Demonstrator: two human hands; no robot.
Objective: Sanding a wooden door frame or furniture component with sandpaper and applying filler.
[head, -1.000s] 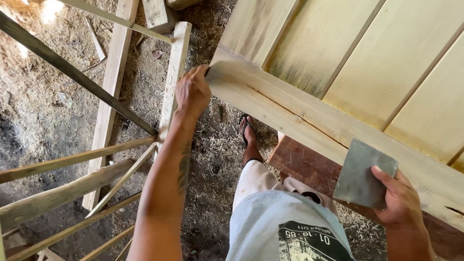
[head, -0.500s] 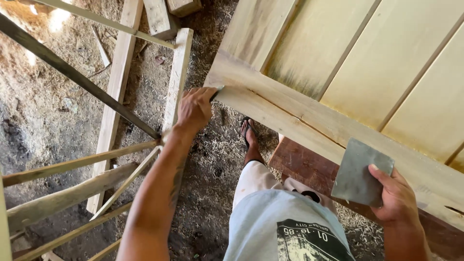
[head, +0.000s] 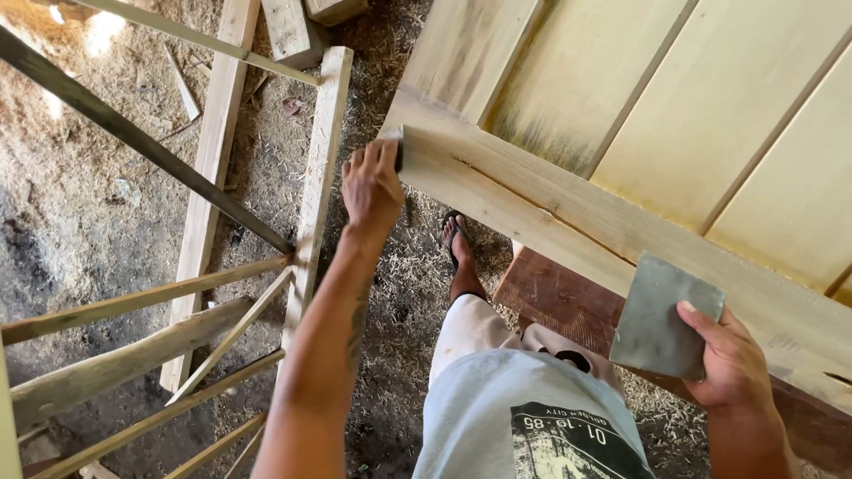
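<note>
Gripping the plank's (head: pixel 568 222) near end at frame centre with my left hand (head: pixel 373 186), fingers curled over it. The plank runs toward lower right, where my right hand (head: pixel 732 359) pinches a grey square sheet (head: pixel 661 315) against it.

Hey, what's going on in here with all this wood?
A person is working on a large panel of pale wooden boards. Their left hand presses against the end of the cross rail along the panel's edge, fingers over a small dark piece there. Their right hand holds a flat grey square sheet against the same rail. Sawdust covers the floor, and a frame of wooden slats stands to the left.
</note>
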